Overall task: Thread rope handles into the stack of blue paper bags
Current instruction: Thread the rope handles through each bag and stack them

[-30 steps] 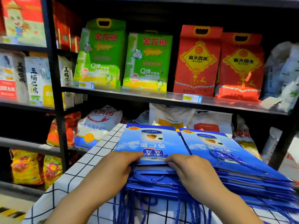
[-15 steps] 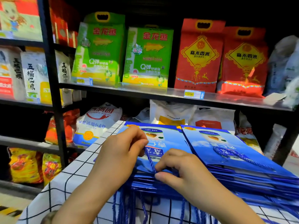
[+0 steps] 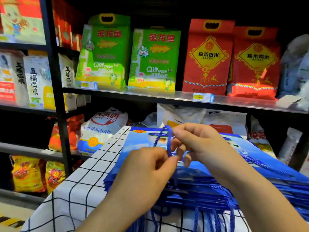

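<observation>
Nearest me, loose rope ends (image 3: pixel 197 220) hung over the near edge of the checked counter (image 3: pixel 80 195). The stack of blue paper bags (image 3: pixel 217 185) covered its right side, leaving bare cloth on the left. Above the stack, my left hand (image 3: pixel 147 166) pinched the lower part of a blue rope handle (image 3: pixel 169 141), and my right hand (image 3: pixel 200 144) pinched its loop. The shelf (image 3: pixel 167 96) edge stood beyond.

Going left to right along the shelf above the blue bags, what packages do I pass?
Left green package, right green package, left red package, right red package, pale bag.
</observation>
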The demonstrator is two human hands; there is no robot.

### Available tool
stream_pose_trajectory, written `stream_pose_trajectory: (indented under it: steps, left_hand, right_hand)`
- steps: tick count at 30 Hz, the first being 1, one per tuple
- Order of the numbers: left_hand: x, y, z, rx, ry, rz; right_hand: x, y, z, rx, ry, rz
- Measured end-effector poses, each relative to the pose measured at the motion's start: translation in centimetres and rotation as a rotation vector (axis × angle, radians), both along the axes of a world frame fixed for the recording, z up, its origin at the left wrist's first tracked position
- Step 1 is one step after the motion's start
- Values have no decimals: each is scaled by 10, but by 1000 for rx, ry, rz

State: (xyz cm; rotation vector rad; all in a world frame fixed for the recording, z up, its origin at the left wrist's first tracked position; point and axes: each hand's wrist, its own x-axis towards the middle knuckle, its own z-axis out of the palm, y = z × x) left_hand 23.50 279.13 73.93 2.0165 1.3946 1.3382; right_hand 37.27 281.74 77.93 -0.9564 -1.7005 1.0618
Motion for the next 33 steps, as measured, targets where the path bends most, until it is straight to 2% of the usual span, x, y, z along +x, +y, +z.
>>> stream_pose_trajectory:
  steps: [2,4,6,11,13,17,20,23,24,27,29,33]
  left_hand:
    - [0,4,8,-74,-259,-77]
    - [2,8,15,-95,-416,-121]
    - [5,12,21,-98,-486,-159]
    - [14,14,32,-48,-554,-247]
    - [17,16,37,-18,-564,-260]
    - [21,20,42,65,-613,-278]
    - [24,25,37,68,-616,-300]
    - [22,33,24,-8,-467,-287]
    - [21,35,17,-14,-333,-258]
    - [21,29,2,-1,272,-115]
    - [22,22,-4,47,545,-39]
    - [22,22,-11,86,649,4]
  right_hand:
    - [8,-3,-3,51,-170,-18]
    - [16,-7,-6,26,-288,17]
    - [21,-9,-12,-28,-333,65]
    - [27,-7,-19,5,-427,54]
    - [28,-8,-16,-6,-412,40]
    - [32,-8,-12,-116,-131,20]
    - [42,-4,-7,-111,-66,-85]
    - [52,3,-6,-74,-63,-142]
    - [54,5,-6,-65,-66,-152]
    - [58,12,-12,-36,-106,-176]
    - [58,15,-18,6,-188,-203]
    - [55,18,-25,45,-243,-205]
